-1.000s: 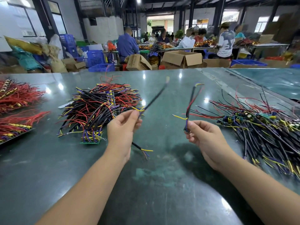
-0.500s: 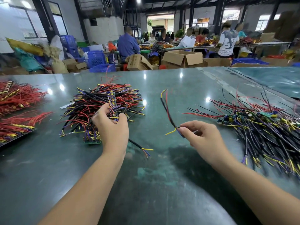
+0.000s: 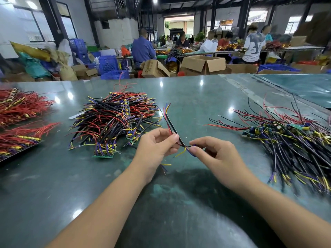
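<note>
Wire bundle (image 3: 172, 124), centre frame, looks light, limp and slippery. Left grip (image 3: 155, 145) pinches its black sleeve, right grip (image 3: 215, 154) pinches its lower blue strands; best held on the sleeve.

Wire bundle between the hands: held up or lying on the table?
Held up. The left hand and right hand both pinch the wire bundle, its coloured ends pointing upward.

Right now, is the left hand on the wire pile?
No, the left hand and right hand both pinch one small wire bundle.
</note>
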Tool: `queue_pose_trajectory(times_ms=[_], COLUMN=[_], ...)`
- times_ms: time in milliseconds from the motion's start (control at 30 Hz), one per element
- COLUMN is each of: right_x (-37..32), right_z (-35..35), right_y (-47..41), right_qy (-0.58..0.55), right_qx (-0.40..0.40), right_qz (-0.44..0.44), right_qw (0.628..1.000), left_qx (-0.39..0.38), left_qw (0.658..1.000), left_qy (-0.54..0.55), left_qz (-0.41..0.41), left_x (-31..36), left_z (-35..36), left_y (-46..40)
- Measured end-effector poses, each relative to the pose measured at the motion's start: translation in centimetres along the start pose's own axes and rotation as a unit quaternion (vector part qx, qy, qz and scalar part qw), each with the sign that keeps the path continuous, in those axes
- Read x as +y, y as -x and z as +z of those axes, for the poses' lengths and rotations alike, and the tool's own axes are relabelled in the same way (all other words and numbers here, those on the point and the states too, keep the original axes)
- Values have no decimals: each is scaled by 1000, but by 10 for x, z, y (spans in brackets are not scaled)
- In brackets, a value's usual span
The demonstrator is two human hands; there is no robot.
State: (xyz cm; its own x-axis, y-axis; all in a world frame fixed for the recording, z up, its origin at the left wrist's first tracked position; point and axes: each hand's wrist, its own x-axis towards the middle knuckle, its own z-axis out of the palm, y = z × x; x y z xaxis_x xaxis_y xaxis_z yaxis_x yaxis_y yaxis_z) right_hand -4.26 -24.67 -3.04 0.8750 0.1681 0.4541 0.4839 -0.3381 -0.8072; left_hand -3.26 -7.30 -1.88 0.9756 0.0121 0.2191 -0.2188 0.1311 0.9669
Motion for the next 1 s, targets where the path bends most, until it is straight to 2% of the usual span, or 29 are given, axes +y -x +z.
queue_pose_trajectory(times_ms=[67, 133, 433, 667, 833, 1000], right_x=[2, 3, -3, -6, -6, -7], right_z=[0, -1, 2, -3, 0, -1], right_y=[-1, -1, 0, -3, -2, -3], right_qy=[10, 66, 98, -12, -103, -129], right_qx=[4, 26, 28, 107, 78, 58], right_qz=[13, 13, -16, -19, 10, 18], right_qw=[1000, 997, 995, 994, 992, 990], left_qx=[-7, -12, -47, 63, 114, 103], left_qw=[999, 999, 999, 993, 980, 982], left_qy=[39, 51, 7, 80, 143, 146], left_qz=[-12, -14, -22, -59, -74, -68], left_x=[2, 2, 1, 4, 5, 5], left_z=[1, 3, 11, 6, -1, 1], left_y=[1, 3, 10, 3, -2, -1])
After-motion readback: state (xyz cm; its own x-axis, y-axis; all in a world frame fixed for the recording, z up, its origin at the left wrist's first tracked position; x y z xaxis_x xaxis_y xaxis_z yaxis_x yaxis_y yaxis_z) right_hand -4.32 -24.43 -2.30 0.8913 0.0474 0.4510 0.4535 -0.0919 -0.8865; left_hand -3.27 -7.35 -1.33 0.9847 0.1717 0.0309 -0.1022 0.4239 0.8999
